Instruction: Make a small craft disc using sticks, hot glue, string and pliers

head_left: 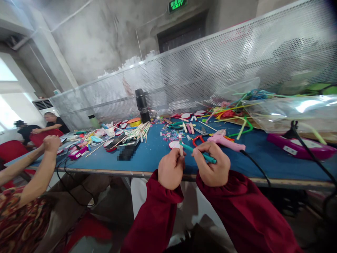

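Observation:
My left hand (171,169) is closed, pinching a small pale strip (180,144) upright near the table's front edge. In my right hand (213,166) is a teal pen (187,147), held in a writing grip; its left end meets or nearly meets the strip, though I cannot tell if they touch. Behind the strip lies a round white disc (173,144) with a red rim. A pair of red-handled scissors (198,141) and a pink glue gun (225,141) lie just beyond my right hand. Tiny coloured bits (172,134) are scattered past the disc.
The blue table (155,158) carries a black bottle (142,106), a bundle of sticks (137,133), a dark phone (128,151) and a purple device (300,146) with cables. A perforated metal screen (210,66) runs behind. Another person's hands (52,143) are at left.

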`<state>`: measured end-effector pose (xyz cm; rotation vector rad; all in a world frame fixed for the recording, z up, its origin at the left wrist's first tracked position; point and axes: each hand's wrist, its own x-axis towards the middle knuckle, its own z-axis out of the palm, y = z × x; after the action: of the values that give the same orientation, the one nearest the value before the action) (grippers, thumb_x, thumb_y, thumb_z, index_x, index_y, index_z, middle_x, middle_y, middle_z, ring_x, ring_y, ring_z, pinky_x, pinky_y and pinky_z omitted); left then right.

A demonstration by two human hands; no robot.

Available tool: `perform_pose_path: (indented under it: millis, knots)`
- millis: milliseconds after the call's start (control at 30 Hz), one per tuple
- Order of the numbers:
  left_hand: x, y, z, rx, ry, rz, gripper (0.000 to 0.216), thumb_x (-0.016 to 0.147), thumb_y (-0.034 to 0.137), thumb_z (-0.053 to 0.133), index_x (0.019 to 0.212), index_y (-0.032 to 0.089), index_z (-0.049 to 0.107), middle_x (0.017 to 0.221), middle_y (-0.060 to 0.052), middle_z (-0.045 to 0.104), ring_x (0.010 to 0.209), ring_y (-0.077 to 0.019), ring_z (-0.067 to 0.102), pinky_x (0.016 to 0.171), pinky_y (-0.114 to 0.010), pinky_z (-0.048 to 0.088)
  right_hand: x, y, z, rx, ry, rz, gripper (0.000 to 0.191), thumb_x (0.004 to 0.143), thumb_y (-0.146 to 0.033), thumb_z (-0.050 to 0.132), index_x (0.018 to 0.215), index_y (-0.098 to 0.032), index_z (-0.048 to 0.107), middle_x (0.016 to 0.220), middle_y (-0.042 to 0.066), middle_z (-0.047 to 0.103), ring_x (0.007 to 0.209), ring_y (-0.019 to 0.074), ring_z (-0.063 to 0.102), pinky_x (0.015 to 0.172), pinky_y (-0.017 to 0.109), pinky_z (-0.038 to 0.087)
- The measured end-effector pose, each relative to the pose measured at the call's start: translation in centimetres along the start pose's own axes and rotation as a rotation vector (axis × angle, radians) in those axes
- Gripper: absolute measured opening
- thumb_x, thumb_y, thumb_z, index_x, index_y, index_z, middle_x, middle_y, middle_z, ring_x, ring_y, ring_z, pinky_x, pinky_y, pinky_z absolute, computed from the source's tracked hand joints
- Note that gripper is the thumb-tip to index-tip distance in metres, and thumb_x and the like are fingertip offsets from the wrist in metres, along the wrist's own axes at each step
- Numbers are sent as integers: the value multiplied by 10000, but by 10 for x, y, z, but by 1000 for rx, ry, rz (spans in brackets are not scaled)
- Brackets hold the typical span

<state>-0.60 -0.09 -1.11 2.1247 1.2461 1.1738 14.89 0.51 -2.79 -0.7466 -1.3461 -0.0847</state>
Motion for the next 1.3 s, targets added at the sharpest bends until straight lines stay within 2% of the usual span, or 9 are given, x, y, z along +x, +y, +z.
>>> perform_pose_path:
  millis: [900,1300]
  knots:
    - [0,-2,1,-12,3,-3,147,1015,200,500,1076,255,622,775,28,674,742,-181,633,747,-307,463,0,0,-1,-1,-1,13,150,948,-254,673,813,-258,610,750,19,663,703,203,623,671,375,497]
    - [0,1,0,-28,4,-22,137,1013,193,496,1068,258,603,750,36,663,722,-179,620,735,-303,456,-2,-1,1,-59,87,18,163,969,-262,673,818,-267,612,739,17,651,663,205,607,635,385,478]
